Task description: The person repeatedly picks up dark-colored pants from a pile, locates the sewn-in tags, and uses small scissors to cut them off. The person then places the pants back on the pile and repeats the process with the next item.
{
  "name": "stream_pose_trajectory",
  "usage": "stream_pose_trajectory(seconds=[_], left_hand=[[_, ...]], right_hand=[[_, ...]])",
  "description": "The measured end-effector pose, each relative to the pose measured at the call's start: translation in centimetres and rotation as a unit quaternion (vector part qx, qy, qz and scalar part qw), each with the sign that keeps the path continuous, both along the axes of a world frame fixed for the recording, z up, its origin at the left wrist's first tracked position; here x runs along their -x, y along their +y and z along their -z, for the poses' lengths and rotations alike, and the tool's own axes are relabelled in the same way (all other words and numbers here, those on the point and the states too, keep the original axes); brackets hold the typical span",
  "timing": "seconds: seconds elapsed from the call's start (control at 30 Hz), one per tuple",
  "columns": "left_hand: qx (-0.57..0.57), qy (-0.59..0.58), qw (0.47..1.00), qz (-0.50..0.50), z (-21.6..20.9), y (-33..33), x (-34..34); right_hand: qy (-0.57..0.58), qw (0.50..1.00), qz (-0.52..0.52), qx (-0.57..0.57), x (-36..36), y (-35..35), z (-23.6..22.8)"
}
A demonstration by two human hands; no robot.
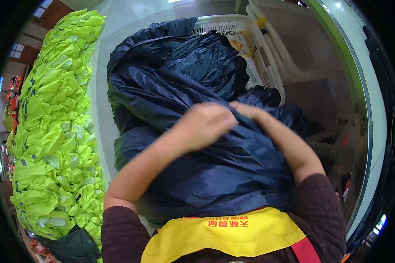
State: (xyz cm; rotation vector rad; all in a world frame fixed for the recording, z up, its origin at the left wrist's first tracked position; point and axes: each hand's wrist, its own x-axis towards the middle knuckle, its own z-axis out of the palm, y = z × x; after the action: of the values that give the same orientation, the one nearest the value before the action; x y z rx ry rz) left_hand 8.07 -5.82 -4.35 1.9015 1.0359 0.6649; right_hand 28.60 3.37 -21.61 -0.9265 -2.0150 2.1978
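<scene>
Right in front of the person's body, the dark navy fabric (pixel 193 175) lies in a broad, rumpled heap, thin and slightly shiny, with long folds slanting down across it from upper left to lower right. The left hand (pixel 208 122) is over the middle of the heap, blurred, its fingers curled in toward the right; whether they pinch a fold or merely rest there, I cannot tell. Just beside it, a little farther from the body, the right hand (pixel 247 110) reaches in from the right and touches the cloth; its fingertips are partly hidden, so its grip cannot be made out either. Beyond the hands, the heap's gathered, darker part lies against and over a white slotted basket (pixel 267 55), in which some yellow-and-white packaging (pixel 243 46) shows. To the right of that basket is a pale translucent bin (pixel 289 44). On the left, past a strip of the light tabletop (pixel 102 87), a long mound of bright lime-yellow garments (pixel 57 144) runs from front to back, with a dark green cloth (pixel 72 246) at its near end. Nearest the camera, a yellow apron (pixel 228 232) with red lettering covers the person's chest, over dark brown sleeves (pixel 125 234).
</scene>
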Motion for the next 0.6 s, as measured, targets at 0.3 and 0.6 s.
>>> stream_pose_trajectory(seconds=[0.3,0.6], left_hand=[[0.163,0.652,0.733,0.108,14.2,5.4,18.1],[0.500,0.654,0.567,0.019,10.5,-25.9,38.0]], right_hand=[[0.024,0.992,0.010,0.124,-0.6,-8.4,-8.1],[-0.148,0.979,0.095,-0.106,1.7,-9.0,-6.2]])
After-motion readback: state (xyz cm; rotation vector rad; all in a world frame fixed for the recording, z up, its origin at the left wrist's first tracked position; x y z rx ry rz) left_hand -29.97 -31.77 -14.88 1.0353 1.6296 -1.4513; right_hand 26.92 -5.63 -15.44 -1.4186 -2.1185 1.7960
